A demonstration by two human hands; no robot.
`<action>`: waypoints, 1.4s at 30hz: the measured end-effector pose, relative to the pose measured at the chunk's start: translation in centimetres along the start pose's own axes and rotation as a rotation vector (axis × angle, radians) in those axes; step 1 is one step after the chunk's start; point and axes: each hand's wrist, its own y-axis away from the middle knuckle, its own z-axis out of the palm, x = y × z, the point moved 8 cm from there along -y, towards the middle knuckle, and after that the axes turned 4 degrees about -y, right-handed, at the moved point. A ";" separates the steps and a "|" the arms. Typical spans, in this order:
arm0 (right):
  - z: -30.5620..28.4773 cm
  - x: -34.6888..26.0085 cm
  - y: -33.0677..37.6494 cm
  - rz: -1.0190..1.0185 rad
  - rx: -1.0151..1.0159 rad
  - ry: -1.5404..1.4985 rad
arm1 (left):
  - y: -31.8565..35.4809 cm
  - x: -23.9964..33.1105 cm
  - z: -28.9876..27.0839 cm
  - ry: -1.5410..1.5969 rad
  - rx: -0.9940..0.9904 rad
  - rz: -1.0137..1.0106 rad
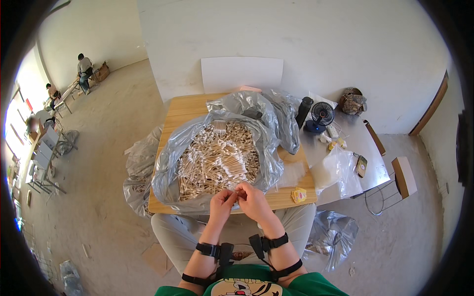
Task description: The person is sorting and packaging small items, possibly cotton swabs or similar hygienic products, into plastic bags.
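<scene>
A big grey plastic bag [168,172] lies opened out on the wooden table, heaped with loose cotton swabs [207,160]. At the bag's near edge my left hand [221,202] and my right hand [252,201] meet, fingertips pinched together. Whatever sits between the fingers is too small to make out. A bundle of aligned swabs [234,165] rests on the heap just beyond my hands. To the right of my right hand is a small stack of yellow cards or packets [298,195], with thin clear plastic sheets [290,173] behind it.
More grey bags [284,116] crowd the table's back right. A metal side table [365,148] holds a small fan [322,114], a black bottle [304,111], a phone [361,166] and clear bags [340,167]. Filled bags stand on the floor either side. Other people sit far left.
</scene>
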 end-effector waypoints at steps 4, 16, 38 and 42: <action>0.1 0.1 0.1 0.001 -0.018 0.014 | 0.1 0.2 -0.3 -0.114 -0.019 0.052; -1.5 0.3 0.3 -0.053 0.165 0.138 | 0.6 1.4 -0.6 -0.218 0.000 0.157; 0.7 8.0 0.6 0.299 0.196 -0.795 | -0.2 -0.3 -2.3 0.500 0.128 -0.040; -1.5 5.2 0.4 0.099 0.261 -0.185 | -0.3 0.6 -3.2 0.201 0.168 0.029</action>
